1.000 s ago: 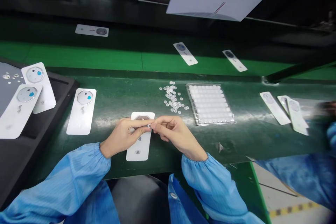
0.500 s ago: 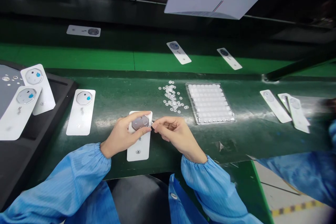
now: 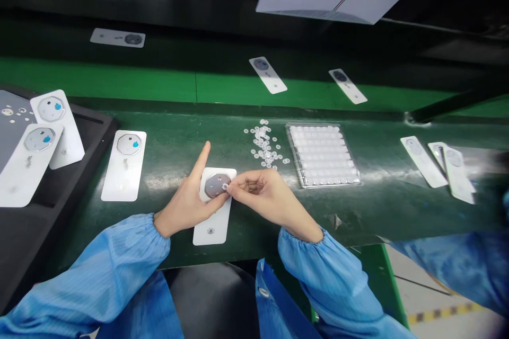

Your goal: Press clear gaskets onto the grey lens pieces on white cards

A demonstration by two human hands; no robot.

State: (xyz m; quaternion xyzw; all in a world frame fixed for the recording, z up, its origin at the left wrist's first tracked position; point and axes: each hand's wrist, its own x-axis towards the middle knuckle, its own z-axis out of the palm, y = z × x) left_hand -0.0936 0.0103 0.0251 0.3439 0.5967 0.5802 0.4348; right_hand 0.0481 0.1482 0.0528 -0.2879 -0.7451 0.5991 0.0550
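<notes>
A white panel (image 3: 210, 228), shaped like a phone back cover, lies on the green bench in front of me. Its upper part carries a grey octagonal area (image 3: 217, 184). My left hand (image 3: 191, 204) rests at the panel's left side, thumb across it below the octagon and index finger stretched up and away. With thumb and forefinger my right hand (image 3: 264, 193) pinches a small clear ring (image 3: 225, 187) over the octagon's right part. Whether the ring touches the panel I cannot tell. Beyond my right hand, several small clear discs (image 3: 263, 143) lie scattered.
A clear tray (image 3: 292, 153) of white round pieces stands right of the discs. Another white panel (image 3: 123, 169) lies left, beside a black tray (image 3: 99, 132) bearing two more. Further panels (image 3: 423, 161) lie at right and along the back. A co-worker's blue sleeve (image 3: 469, 259) shows at right.
My left index finger has lifted off the panel and points up. My right hand has moved slightly left, bringing the clear ring over the octagon.
</notes>
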